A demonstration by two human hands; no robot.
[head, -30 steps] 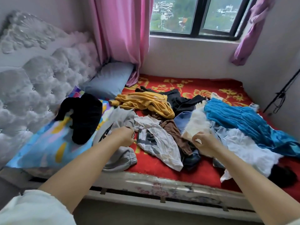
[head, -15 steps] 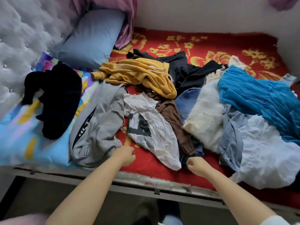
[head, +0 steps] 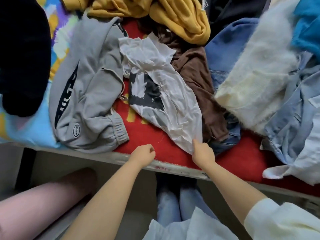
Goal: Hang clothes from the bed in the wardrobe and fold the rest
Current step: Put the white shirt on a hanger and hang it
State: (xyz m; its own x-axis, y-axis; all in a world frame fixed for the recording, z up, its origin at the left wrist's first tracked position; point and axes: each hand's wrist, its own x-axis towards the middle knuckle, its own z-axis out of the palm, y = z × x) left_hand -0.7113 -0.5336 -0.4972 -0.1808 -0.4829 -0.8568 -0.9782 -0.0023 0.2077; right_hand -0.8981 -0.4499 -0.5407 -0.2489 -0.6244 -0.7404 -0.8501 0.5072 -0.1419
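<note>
Red bedcover (head: 147, 134) is showing yellow motifs between the clothes. Grey sweatpants (head: 90, 94) are carrying black panels with white lettering and a small oval badge. The white T-shirt (head: 155, 80) is displaying big charcoal block letters outlined in white. A brown top (head: 195, 71) is lying plain, a mustard-yellow hoodie (head: 173, 13) glowing solid above it. Cream fluffy knit (head: 256, 73) is fading paler toward its top, pale blue denim (head: 292, 115) is looking washed-out, teal fabric (head: 308, 32) is shining bright, and a black garment (head: 22, 54) is sitting on a multicoloured blue, yellow and purple pillow (head: 26, 129).
</note>
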